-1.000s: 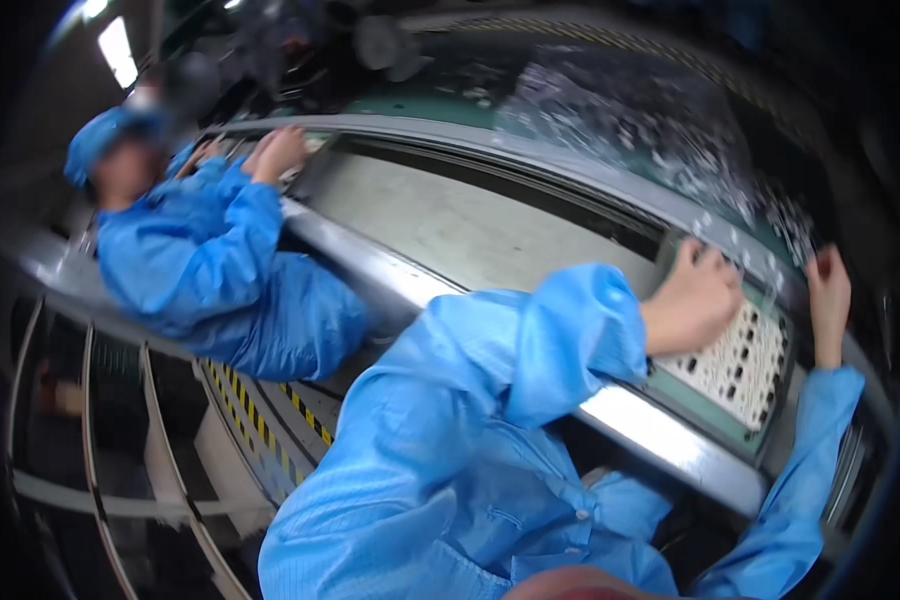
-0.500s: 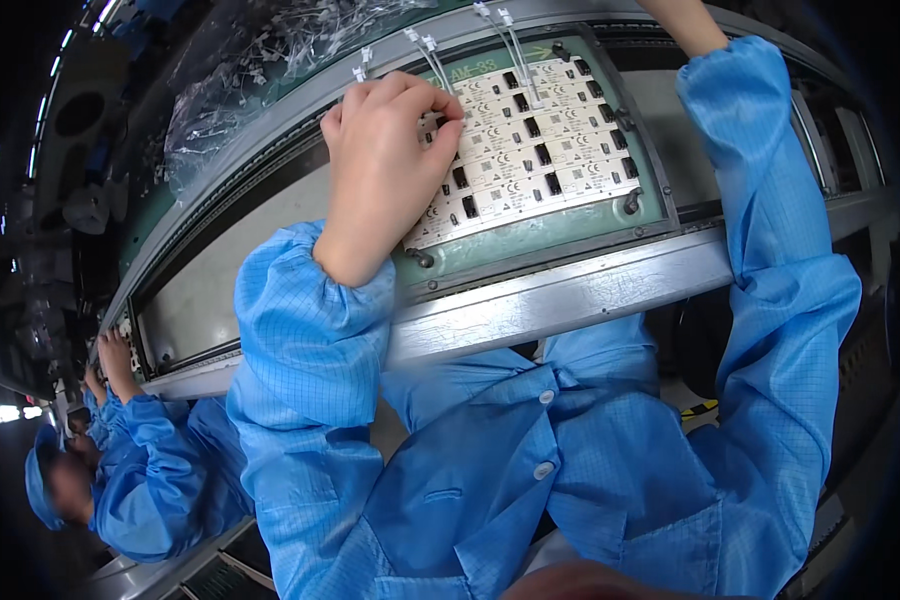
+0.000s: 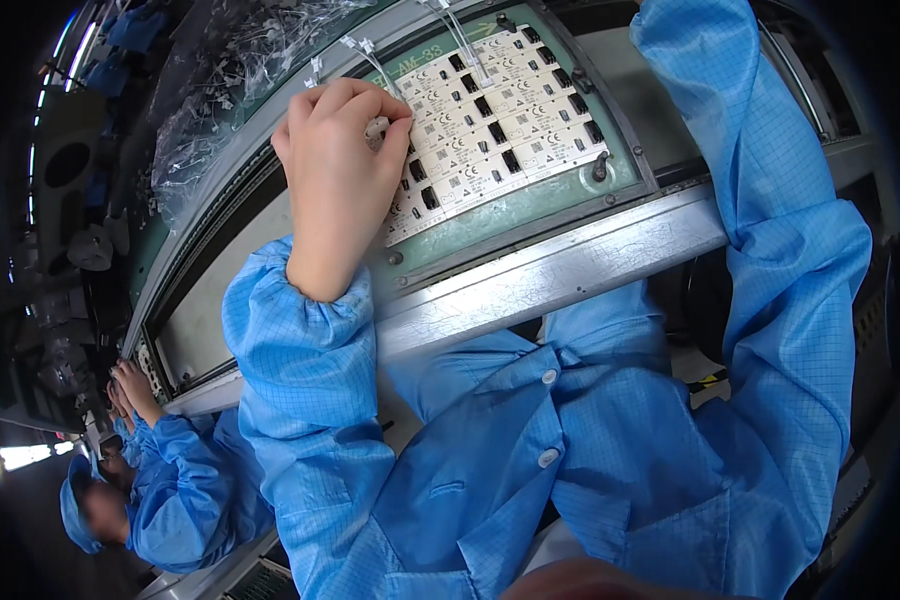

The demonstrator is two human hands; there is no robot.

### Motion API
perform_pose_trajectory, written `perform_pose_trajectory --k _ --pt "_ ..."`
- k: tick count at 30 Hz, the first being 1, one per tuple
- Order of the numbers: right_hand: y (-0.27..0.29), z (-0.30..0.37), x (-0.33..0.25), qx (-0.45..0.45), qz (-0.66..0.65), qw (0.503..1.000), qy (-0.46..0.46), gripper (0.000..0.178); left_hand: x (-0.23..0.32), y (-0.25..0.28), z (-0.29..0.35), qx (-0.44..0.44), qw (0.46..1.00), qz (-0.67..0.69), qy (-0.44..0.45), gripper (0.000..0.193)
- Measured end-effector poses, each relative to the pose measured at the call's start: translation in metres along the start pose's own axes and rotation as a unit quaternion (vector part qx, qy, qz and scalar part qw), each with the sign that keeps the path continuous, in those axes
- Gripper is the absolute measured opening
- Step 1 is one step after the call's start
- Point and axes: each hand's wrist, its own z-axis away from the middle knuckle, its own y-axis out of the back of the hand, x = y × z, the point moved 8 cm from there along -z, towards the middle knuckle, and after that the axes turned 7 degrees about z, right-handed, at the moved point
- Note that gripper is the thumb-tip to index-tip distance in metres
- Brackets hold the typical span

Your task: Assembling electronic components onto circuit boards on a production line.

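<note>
My left hand point(image 3: 342, 165) is closed, thumb and fingers pinching a small white connector point(image 3: 376, 128) that shows between them. It hovers over the left side of a white circuit board panel point(image 3: 482, 178), hiding part of it. Rows of black components stand on this panel, which lies in a green fixture point(image 3: 470, 236). From the far side of the panel rise thin wires with white plugs point(image 3: 454, 18), and another pair point(image 3: 366, 56) is beside my fingers. My right sleeve point(image 3: 735, 120) reaches past the upper edge; the right hand itself is out of view.
A metal rail point(image 3: 550, 278) runs along the near side of the line. Beyond the far rail is a clear plastic bag point(image 3: 232, 95) with many loose white-ended wires. Black knobs point(image 3: 599, 166) stick up from the fixture. A co-worker point(image 3: 185, 480) in blue works farther left.
The view has shifted, and the panel appears farther left. My left hand still pinches at its left side, with a white connector now visible. My right hand has gone out past the upper edge.
</note>
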Motion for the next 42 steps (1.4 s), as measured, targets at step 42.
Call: perform_pose_trajectory --k 42 --pt "-0.094 0.103 -0.098 -0.174 -0.171 0.97 -0.001 0.014 -0.028 -0.023 0.004 0.109 0.728 0.664 0.131 0.014"
